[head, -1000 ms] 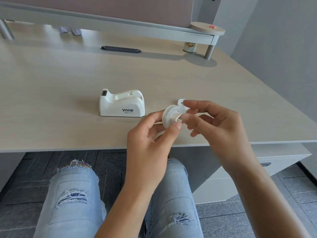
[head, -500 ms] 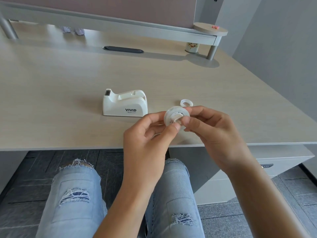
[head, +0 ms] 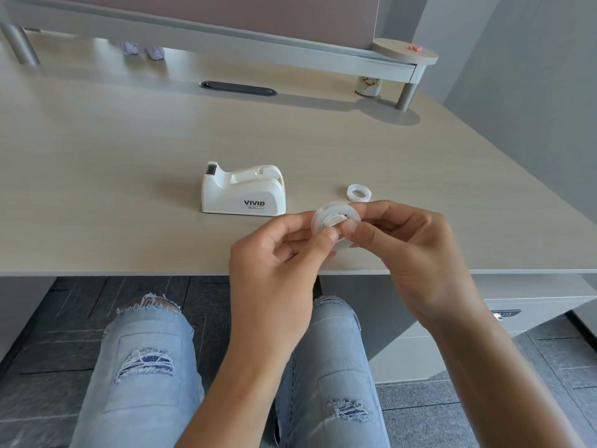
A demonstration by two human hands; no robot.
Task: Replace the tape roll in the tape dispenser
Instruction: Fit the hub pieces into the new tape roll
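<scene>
A white tape dispenser marked VIVID stands on the desk, its roll bay showing no roll. Both hands hold a clear tape roll with a white hub just above the desk's front edge. My left hand pinches its left rim with thumb and fingers. My right hand grips the right side, thumb pressed near the hub. A small white ring, like a spent tape core, lies flat on the desk just behind the roll.
The wooden desk has a dark cable slot at the back. A raised shelf runs along the rear, with a small printed cup under its right end. My knees in torn jeans are below the desk edge.
Both hands have lowered slightly with the roll, uncovering the small white ring behind it. The fingers have shifted on the roll's hub. The dispenser has not moved.
</scene>
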